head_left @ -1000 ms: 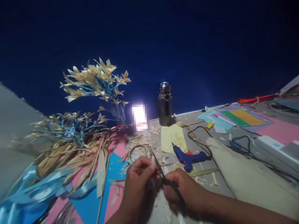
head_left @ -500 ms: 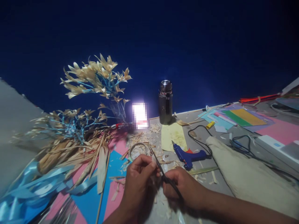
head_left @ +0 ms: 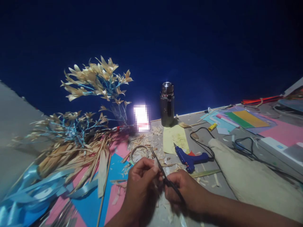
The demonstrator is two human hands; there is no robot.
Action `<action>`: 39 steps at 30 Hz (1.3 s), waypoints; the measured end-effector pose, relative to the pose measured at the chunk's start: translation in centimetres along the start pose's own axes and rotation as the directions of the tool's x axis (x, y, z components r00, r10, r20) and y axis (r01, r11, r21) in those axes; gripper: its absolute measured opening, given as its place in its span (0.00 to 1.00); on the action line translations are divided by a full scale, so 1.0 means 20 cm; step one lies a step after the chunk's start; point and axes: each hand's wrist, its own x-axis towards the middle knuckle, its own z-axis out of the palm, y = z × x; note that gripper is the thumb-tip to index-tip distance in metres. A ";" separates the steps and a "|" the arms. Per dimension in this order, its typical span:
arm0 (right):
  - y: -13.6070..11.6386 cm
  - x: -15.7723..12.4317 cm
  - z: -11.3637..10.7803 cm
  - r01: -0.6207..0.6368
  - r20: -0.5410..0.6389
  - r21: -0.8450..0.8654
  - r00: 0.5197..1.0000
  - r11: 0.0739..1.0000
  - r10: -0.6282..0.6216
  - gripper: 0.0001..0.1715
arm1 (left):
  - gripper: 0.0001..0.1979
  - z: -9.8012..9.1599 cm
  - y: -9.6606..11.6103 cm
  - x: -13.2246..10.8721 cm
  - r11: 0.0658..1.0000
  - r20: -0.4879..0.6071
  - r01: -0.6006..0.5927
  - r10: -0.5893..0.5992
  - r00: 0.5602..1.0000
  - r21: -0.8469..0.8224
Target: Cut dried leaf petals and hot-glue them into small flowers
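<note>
The left hand (head_left: 142,179) pinches a small pale piece (head_left: 156,163); the right hand (head_left: 187,186) grips scissors (head_left: 174,186), whose blades lie just right of that pinch. This looks like trimming; another snip calls for holding the piece steady.

txt/nos./brands/signs: none legible | bright patch (head_left: 141,118): pixelated, can't read | wht box (head_left: 272,143): blue mark (head_left: 281,146), illeg.

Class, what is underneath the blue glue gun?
Yellow paper lies beneath one end of the glue gun, grey tabletop beside the rest; what its body covers is hidden.
</note>
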 end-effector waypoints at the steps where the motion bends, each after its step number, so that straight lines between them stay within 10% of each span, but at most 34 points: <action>1: 0.01 0.00 0.00 -0.006 -0.002 0.006 1.000 1.000 0.006 0.17 | 0.13 0.00 0.00 0.00 1.000 0.001 0.001 -0.001 1.000 -0.005; 12: -0.05 -0.01 0.02 -0.023 -0.064 0.059 0.998 0.998 0.026 0.21 | 0.13 -0.04 -0.02 0.01 0.997 0.042 0.023 -0.026 0.999 0.073; 21: -0.12 -0.01 -0.02 0.227 -0.314 0.185 0.936 0.956 -0.161 0.26 | 0.13 -0.05 -0.06 0.02 0.992 0.099 0.081 -0.091 0.991 0.097; 39: -0.17 -0.04 -0.03 0.145 -0.178 0.217 0.978 0.965 -0.107 0.27 | 0.11 -0.05 -0.01 0.04 0.946 0.179 0.323 -0.324 0.929 0.035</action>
